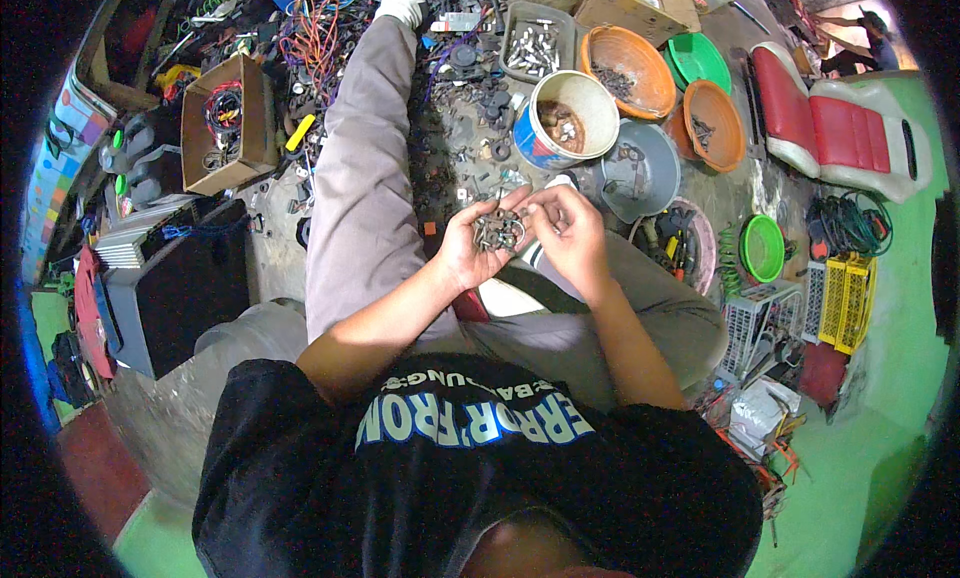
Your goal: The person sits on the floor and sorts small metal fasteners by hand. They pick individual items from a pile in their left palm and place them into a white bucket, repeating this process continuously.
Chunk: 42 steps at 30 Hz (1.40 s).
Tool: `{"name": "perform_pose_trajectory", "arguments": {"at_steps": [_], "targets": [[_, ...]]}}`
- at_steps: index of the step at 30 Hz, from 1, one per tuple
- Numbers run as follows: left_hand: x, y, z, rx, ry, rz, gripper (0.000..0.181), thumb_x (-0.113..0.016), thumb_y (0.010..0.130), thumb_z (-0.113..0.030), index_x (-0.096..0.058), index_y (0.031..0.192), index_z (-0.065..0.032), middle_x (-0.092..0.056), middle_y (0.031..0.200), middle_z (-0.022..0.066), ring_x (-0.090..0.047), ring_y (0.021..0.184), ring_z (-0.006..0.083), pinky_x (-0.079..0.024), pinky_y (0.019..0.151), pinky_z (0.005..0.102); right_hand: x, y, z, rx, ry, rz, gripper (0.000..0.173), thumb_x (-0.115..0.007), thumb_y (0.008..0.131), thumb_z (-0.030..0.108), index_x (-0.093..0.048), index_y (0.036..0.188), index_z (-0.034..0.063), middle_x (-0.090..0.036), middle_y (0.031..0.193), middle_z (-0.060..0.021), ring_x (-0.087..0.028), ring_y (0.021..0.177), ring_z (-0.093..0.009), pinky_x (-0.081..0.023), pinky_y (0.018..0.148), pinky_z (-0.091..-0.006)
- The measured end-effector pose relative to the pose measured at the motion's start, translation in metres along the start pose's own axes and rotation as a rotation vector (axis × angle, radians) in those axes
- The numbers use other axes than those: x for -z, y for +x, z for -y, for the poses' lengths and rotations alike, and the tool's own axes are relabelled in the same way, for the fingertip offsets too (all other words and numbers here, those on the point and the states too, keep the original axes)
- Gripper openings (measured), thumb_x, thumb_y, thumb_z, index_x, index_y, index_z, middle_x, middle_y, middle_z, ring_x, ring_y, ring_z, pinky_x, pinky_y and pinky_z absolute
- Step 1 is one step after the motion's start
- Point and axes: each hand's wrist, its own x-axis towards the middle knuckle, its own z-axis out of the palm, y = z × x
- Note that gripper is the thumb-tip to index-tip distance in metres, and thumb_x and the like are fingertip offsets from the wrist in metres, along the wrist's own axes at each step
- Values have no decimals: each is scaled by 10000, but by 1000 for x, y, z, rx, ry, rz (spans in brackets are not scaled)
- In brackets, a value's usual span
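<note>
My left hand [469,251] is cupped palm up and carries a heap of small metal hardware [499,230], seemingly screws, nuts and washers. Above the right side of that heap, my right hand [568,229] is bent with thumb and fingers drawn together at its edge. Whether a piece sits between those fingertips is too small to tell. Just beyond my hands stands a white and blue plastic bucket [529,139] with rusty brown contents. To its right is a grey plastic basin [652,180] holding a few small parts.
Orange basins [652,52] and a clear tub of metal cylinders [536,22] stand farther off. Loose parts and wires [322,22] cover the floor ahead. At left is a cardboard box [259,146] with cables; at right, a red and white seat [847,127]. Another person [877,45] is far right.
</note>
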Motion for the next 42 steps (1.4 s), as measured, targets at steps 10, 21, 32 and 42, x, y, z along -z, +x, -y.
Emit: {"name": "perform_pose_trajectory", "arguments": {"at_steps": [10,21,32,42], "targets": [[-6,1,1,-10,-71,90,646,-452,1001,-260,-332,1576,8,-418,1601,211,-500,1412,366,-442,1181,458,13,4,-12,-392,1318,72,186,-526,1040,228,-574,1034,48,-595,921,-53,-571,810,-170,-468,755,-338],[0,1,0,-18,139,-9,648,-452,991,-294,-374,1586,-51,-449,1602,144,-497,1422,270,-411,1189,427,-14,-6,-5,20,218,152,194,-687,952,82,-667,1133,15,-722,1120,-97,-718,993,-236,-569,845,-353],[0,1,0,-2,192,68,575,-425,1013,-329,-460,1497,-22,-467,1592,122,-482,1432,270,-408,1183,435,-13,-9,-3,169,-228,178,209,-734,890,152,-706,1085,85,-718,1022,-162,-698,968,-386,-569,815,-463],[6,2,0,-2,103,-2,514,-438,1019,-291,-518,1445,-16,-604,1413,161,-611,1269,278,-484,1109,440,-8,-8,15,70,-93,165,149,-676,920,69,-661,1060,20,-711,1102,-156,-699,1012,-323,-561,832,-416]]}}
